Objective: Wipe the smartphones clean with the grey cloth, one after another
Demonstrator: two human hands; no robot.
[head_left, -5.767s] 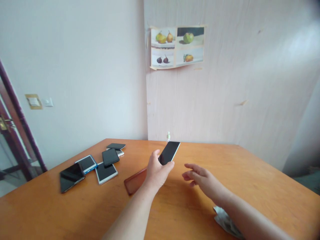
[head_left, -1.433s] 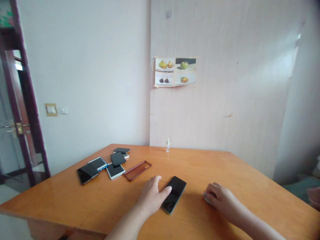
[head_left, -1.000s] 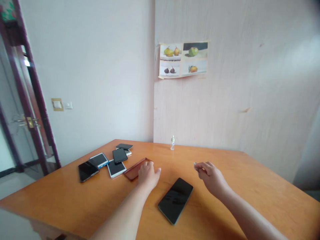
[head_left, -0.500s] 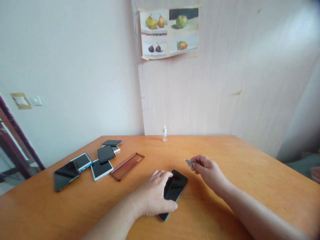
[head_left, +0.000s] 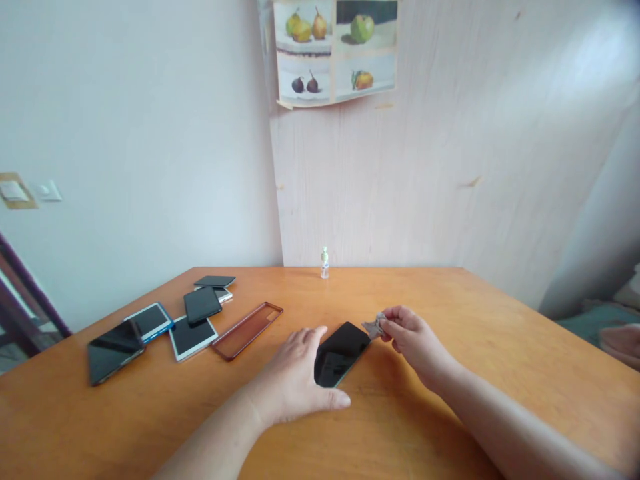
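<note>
A black phone lies screen up on the wooden table in front of me. My left hand is spread around its near left end, thumb and fingers apart; whether it touches the phone I cannot tell. Between the thumb and fingers of my right hand is pinched a small crumpled grey cloth. This cloth is at the phone's far right corner. A reddish-brown see-through phone case rests to the left of my left hand.
Several phones and tablets lie in a loose group on the left, among them a dark tablet, a blue-edged one and a white-edged one. A small spray bottle stands at the table's back edge. Another person's hand shows far right.
My right hand has brought the grey cloth to the phone's far corner. The phone has shifted a little away from me, and my left thumb is no longer over its screen. The view has tilted slightly.
</note>
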